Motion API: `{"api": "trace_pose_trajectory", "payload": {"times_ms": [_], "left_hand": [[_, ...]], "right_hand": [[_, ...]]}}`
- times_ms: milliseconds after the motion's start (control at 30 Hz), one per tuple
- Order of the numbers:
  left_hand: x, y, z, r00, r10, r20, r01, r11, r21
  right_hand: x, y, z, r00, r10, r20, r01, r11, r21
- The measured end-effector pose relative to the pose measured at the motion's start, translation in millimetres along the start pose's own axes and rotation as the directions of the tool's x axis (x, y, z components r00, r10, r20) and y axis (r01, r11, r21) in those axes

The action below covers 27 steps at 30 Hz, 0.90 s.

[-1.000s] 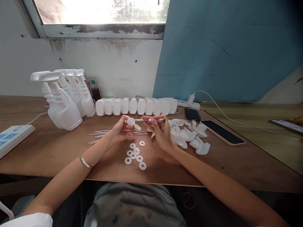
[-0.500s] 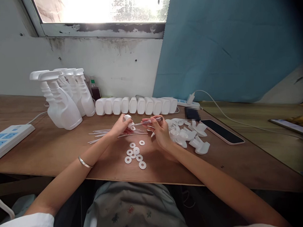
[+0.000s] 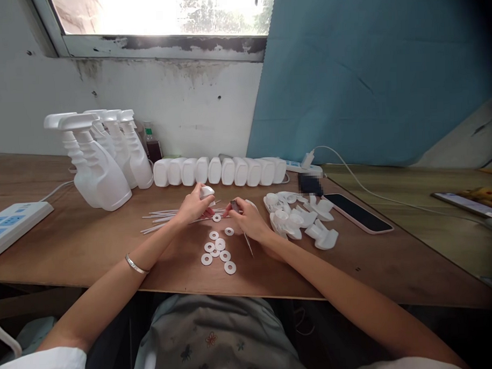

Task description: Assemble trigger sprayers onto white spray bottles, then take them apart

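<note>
My left hand (image 3: 195,206) grips a white spray-head part (image 3: 207,193) just above the brown table (image 3: 90,238). My right hand (image 3: 247,219) holds a thin tool (image 3: 242,227) whose metal tip points toward me, low over the table. A white ring (image 3: 217,218) lies between the two hands. Several more white rings (image 3: 218,251) lie in a cluster in front of the hands. Thin white tubes (image 3: 166,215) lie behind my left hand.
A pile of white spray-head parts (image 3: 299,217) lies right of my right hand. White spray bottles (image 3: 98,163) stand at back left, a row of white bottles (image 3: 221,172) lies along the wall. A phone (image 3: 358,213) and a power strip (image 3: 9,225) rest on the table.
Both hands have come down to the table. My right hand has turned the tool so its tip points toward me. A ring now lies between the hands.
</note>
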<state>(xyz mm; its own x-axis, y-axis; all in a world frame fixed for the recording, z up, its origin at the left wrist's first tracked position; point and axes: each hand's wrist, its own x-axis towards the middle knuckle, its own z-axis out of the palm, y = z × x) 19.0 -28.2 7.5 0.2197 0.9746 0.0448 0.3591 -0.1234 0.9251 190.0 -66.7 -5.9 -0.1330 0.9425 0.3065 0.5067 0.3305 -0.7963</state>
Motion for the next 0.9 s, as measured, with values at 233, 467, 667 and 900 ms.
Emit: {"api": "trace_pose_trajectory", "payload": {"times_ms": [233, 467, 667, 900], "left_hand": [[-4, 3, 1, 0.997, -0.073, 0.015, 0.068, 0.968, 0.240], [-2, 2, -2, 0.998, 0.032, -0.049, -0.007, 0.897, 0.443], [-5, 7, -2, 0.988, 0.118, -0.094, -0.046, 0.827, 0.561], [-5, 6, -1, 0.972, 0.233, -0.005, -0.182, 0.772, 0.609]], "right_hand": [[-9, -6, 4, 0.969, -0.063, 0.238, 0.126, 0.957, -0.261], [-11, -7, -1, 0.943, -0.089, 0.321, 0.128, 0.986, -0.104], [-10, -5, -5, 0.995, -0.045, 0.090, 0.079, 0.906, -0.417], [-14, -13, -3, 0.958, -0.048, 0.282, 0.141, 0.937, -0.319]]}}
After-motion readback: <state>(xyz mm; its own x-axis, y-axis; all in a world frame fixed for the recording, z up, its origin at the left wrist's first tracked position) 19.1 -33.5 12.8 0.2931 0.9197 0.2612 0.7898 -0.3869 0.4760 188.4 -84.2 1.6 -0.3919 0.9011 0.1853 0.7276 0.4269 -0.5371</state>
